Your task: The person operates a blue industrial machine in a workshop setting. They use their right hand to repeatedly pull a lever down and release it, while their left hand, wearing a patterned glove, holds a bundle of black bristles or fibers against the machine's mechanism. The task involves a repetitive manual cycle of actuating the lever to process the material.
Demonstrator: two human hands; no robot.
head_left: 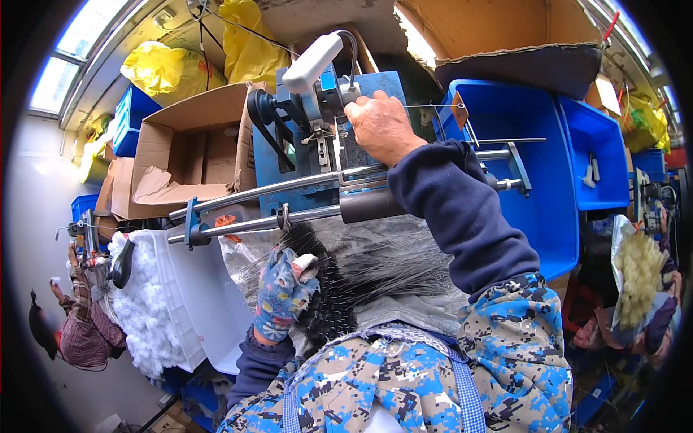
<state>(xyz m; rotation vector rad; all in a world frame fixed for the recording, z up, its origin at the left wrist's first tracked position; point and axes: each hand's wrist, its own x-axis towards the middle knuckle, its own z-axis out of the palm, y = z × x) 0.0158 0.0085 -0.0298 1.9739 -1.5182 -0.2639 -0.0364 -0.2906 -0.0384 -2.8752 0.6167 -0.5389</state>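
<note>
My left hand, in a worn blue patterned glove, is closed at the edge of a dense mass of black bristles. My right hand is bare, its fingers curled down beside the head of a small bench machine; what they grip is hidden. From beside that hand a thin metal wire runs out to the right. Two steel rails cross in front of the machine, with a dark cylinder on the nearer one. Long dark bristles fan out over a grey plastic sheet on my lap side.
An open cardboard box stands left of the machine, a large blue bin right of it. White fluffy material lies by a white tray at left. Other people work at the far left and far right.
</note>
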